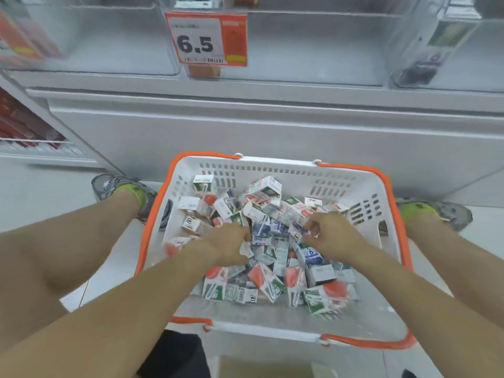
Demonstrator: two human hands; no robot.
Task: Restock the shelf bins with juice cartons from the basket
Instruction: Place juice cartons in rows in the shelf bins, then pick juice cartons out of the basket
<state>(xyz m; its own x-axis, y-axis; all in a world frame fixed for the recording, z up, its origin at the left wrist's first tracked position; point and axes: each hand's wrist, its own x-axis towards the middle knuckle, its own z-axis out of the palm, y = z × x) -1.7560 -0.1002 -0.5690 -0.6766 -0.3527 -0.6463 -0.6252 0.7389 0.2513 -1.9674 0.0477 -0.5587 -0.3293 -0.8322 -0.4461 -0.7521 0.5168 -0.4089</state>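
Observation:
A white basket (272, 167) with orange handles sits on the floor between my feet, holding several small juice cartons (267, 282) in red, green and dark blue prints. My left hand (226, 245) reaches into the pile at its middle, fingers curled down among the cartons. My right hand (331, 234) is beside it, fingers curled round a small carton (298, 233) at the pile's top. Clear shelf bins (313, 50) stand above, mostly bare inside.
A price tag (207, 39) reading 6.5 hangs on the bin divider. A bin at the right (425, 50) holds dark cartons, one at the left (21, 36) holds orange ones. A white shelf ledge (245, 96) juts out over the basket. My shoes (122, 189) flank the basket.

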